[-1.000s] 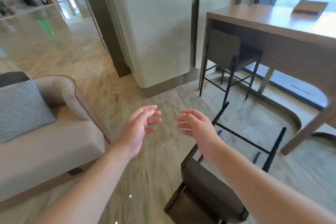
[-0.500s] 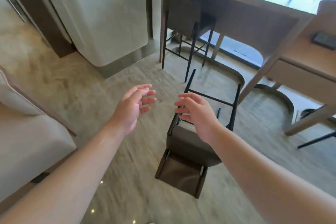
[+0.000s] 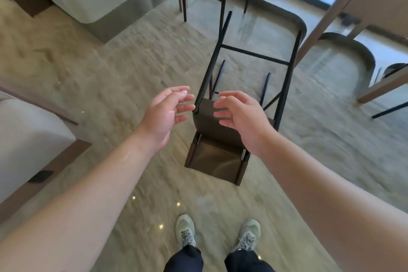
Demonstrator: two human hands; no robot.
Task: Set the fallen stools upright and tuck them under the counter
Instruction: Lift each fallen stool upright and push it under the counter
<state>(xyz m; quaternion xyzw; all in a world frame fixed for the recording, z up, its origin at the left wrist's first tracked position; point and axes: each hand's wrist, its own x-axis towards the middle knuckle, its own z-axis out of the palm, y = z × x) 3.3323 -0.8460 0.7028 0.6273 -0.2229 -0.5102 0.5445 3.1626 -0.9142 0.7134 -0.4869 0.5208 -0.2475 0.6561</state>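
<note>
No readable text, label, brand, number or sign appears anywhere in this view.

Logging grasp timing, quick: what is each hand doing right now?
Left hand: open, fingers relaxed, holding nothing.
Right hand: open, fingers loosely curled, holding nothing, above the fallen brown stool with black metal legs.
</note>
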